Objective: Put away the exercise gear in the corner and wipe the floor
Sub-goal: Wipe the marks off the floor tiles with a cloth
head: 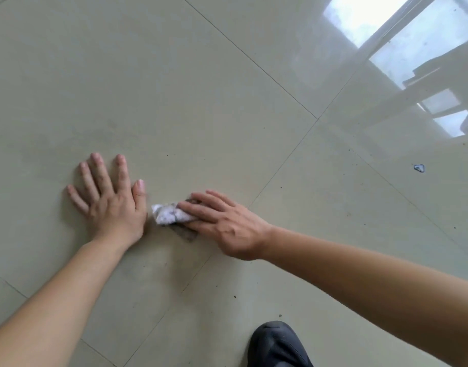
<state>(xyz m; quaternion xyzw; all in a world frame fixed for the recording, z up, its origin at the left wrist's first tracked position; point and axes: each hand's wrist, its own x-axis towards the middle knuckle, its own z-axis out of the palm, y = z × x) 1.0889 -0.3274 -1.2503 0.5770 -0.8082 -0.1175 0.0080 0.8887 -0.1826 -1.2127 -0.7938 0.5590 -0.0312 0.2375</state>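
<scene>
A crumpled white cloth (169, 213) lies on the floor (174, 88) under the tips of the right hand (227, 226). Its fingers (198, 211) are straight and close together, laid flat across the right end of the wad and pressing it down. The cloth's free left end sticks out beyond the fingertips, just beside the thumb of the left hand (111, 200). The cloth looks soft and wrinkled, with faint grey speckling. A dark, dull smear (186, 233) shows on the tile beneath and just behind it.

The left hand rests palm down on the floor, fingers (99, 170) spread wide, holding nothing.

The floor is large, pale, glossy tiles with thin dark joints, dotted with small specks. A window reflection (412, 49) shines at the upper right. A small triangular scrap (419, 168) lies well apart to the right. A dark shoe (276, 345) stands near the bottom edge.
</scene>
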